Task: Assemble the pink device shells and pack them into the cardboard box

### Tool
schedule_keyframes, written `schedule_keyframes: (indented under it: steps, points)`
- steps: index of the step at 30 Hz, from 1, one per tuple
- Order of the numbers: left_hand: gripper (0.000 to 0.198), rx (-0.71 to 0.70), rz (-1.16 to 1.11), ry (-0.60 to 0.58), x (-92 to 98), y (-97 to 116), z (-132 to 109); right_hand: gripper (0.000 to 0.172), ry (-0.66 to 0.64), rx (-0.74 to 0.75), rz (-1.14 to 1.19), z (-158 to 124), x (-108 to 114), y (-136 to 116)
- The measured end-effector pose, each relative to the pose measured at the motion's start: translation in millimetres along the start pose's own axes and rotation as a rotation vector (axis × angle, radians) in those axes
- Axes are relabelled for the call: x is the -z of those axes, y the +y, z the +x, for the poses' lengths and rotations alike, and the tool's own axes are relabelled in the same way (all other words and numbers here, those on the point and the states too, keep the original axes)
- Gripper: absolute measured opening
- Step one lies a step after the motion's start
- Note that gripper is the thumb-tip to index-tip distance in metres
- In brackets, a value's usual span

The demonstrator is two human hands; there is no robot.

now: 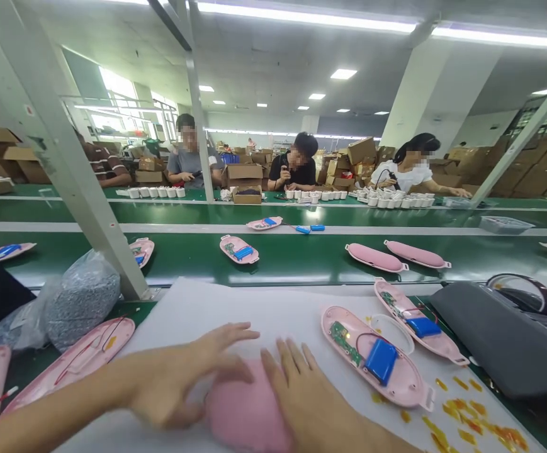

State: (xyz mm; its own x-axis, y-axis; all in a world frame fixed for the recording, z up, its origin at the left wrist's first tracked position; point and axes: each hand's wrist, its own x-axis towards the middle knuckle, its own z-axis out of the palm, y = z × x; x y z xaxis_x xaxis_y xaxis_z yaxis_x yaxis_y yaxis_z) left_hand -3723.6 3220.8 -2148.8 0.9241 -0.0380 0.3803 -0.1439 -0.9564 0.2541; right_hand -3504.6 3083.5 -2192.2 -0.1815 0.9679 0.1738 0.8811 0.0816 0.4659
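Note:
A rounded pink plastic shell [242, 409] lies on the white sheet at the near middle, its lower end cut off by the picture edge. My left hand [183, 377] hovers at its left side, fingers spread and somewhat blurred, the thumb near the shell. My right hand [306, 390] lies flat on the shell's right part with the fingers stretched forward. To the right rests an open pink shell half [349, 321] holding a green circuit board [343, 343] and a blue battery pack [381, 361]. Behind it is a second such half [447, 346].
Orange-yellow scraps [466, 415] lie at right, beside a dark grey machine [504, 340] with a tape roll [528, 292]. Pink halves [84, 352] and a plastic bag [84, 296] stand left. Beyond runs a green conveyor [292, 258] carrying shells; several people work across it. A metal post [79, 170] rises left.

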Motion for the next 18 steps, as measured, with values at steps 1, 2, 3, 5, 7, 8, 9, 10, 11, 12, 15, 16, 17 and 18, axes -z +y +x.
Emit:
schedule_keyframes:
  steps: [1,2,3,5,7,8,9,10,11,12,15,16,17,18]
  points:
    - [0.060,0.058,0.026,0.063,17.2,-15.3,5.2,0.085,0.027,0.025,-0.004,3.2,-5.4,4.1]
    - [0.048,0.153,0.072,0.160,36.2,-34.1,14.2,0.075,0.058,0.042,0.000,4.9,-6.4,9.2]
    - [0.043,0.270,0.150,0.285,56.1,-56.0,26.7,0.071,0.095,0.052,0.020,5.9,-2.7,16.1]
    - [0.042,0.643,0.337,0.492,93.2,-105.5,59.6,0.074,0.190,0.001,0.109,10.9,16.6,37.5]
    - [0.050,0.779,0.358,0.542,119.5,-155.2,96.7,0.084,0.277,-0.179,0.193,28.4,43.0,71.4]
    - [0.054,0.803,0.348,0.541,127.5,-177.2,114.2,0.086,0.300,-0.303,0.208,43.2,54.9,92.3]
    - [0.057,0.787,0.331,0.532,132.6,-196.4,129.8,0.086,0.298,-0.429,0.195,61.7,64.2,114.9]
    - [0.057,0.757,0.318,0.519,136.0,-212.1,142.7,0.085,0.267,-0.516,0.165,82.8,70.7,138.0]
    - [0.054,0.718,0.310,0.505,138.5,-224.5,152.1,0.084,0.227,-0.570,0.146,105.1,74.5,160.0]
    - [0.049,0.671,0.310,0.490,141.0,-233.7,157.5,0.082,0.192,-0.600,0.133,127.2,76.4,179.3]
    - [0.030,0.543,0.354,0.439,147.7,-244.4,154.6,0.076,0.157,-0.637,0.155,171.3,79.2,207.5]
    - [0.026,0.510,0.375,0.421,146.9,-243.0,152.1,0.079,0.154,-0.660,0.176,171.0,81.4,205.2]
    - [0.024,0.478,0.393,0.404,142.5,-239.7,152.8,0.083,0.165,-0.670,0.195,160.0,85.2,198.0]
    - [0.024,0.442,0.405,0.382,132.8,-234.7,159.3,0.085,0.206,-0.654,0.211,138.2,90.6,187.8]
